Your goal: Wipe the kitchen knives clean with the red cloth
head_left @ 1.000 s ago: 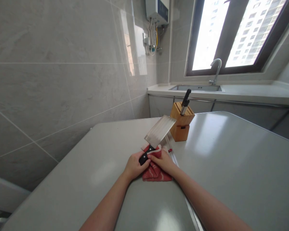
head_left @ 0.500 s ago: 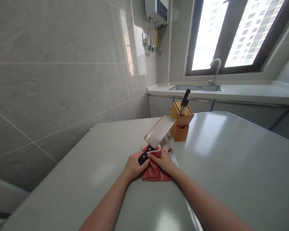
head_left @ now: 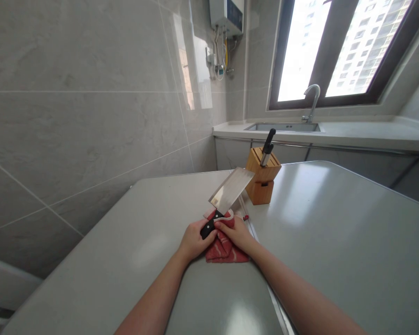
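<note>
My left hand (head_left: pixel 194 241) is closed round the black handle of a cleaver (head_left: pixel 229 190), whose broad steel blade points up and away toward the knife block. My right hand (head_left: pixel 238 232) presses down on a red cloth (head_left: pixel 223 250) with white stripes, its fingers curled on the cloth right beside the cleaver's handle. The cloth lies bunched on the grey table (head_left: pixel 125 260) under both hands.
A wooden knife block (head_left: pixel 261 179) with one black-handled knife (head_left: pixel 267 147) in it stands just beyond the blade. A seam runs down the table by my right wrist. Behind are a counter with a sink (head_left: pixel 282 127) and tap (head_left: pixel 312 100), a window, and a tiled wall on the left.
</note>
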